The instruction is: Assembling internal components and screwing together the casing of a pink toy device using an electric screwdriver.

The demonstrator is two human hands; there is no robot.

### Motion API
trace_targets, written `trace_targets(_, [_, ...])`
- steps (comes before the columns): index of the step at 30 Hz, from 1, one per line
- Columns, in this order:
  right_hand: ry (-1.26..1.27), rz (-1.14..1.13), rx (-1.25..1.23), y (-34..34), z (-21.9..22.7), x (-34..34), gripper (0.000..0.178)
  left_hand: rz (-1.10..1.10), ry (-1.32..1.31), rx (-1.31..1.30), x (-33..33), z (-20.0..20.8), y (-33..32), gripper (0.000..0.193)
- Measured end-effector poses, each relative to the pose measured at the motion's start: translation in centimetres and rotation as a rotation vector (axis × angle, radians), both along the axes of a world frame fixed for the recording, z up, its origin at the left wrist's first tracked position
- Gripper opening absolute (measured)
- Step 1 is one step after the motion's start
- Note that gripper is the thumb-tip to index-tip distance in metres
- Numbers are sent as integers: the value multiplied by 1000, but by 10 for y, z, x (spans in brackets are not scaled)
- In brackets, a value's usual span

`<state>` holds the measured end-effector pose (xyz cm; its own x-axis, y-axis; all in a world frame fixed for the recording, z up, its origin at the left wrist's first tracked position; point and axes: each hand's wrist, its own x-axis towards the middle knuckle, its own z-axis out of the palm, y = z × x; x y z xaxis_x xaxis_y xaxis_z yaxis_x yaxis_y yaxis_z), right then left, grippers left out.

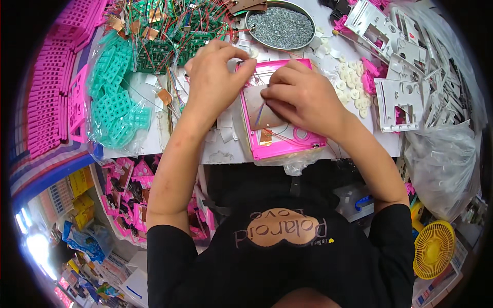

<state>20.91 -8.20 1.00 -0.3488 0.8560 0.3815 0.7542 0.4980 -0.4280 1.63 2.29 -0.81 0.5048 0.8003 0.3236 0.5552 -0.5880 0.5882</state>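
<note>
A bright pink plastic housing [287,149] lies face-down near the table's front edge, on a plastic-wrapped pad. Inside it sits a grey-brown circuit board [252,102] with thin red and blue wires [259,114] running across it. My right hand [303,97] is over the board, fingertips pinched on those wires. At the housing's upper left corner is my left hand [218,72], thumb and forefinger closed together; what they hold, if anything, is too small to make out. A copper-coloured piece [265,135] rests in the housing's lower part.
A round tin of small screws [281,28] stands at the back. Green circuit boards with tangled wires [154,51] and teal keypads [110,84] are at the left, beside stacked pink housings [51,97]. White discs [352,87] and white plastic panels [398,105] lie at the right.
</note>
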Motion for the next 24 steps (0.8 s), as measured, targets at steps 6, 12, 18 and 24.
trace_targets(6, [194,-66,10,7,18,22,25,-164,-199,159,12,-3,-2,6])
trace_targets(12, [-20,-140,194,20,16,17,16,-190,-4,273,19,11,-16,8])
trace_targets(18, [-270,-222,145,14,5,17,12,-168,19,117,9,15,-13,9])
trace_targets(24, [-274,-141,212,10,22,7,9,-32,13,82,8,9,-20,7])
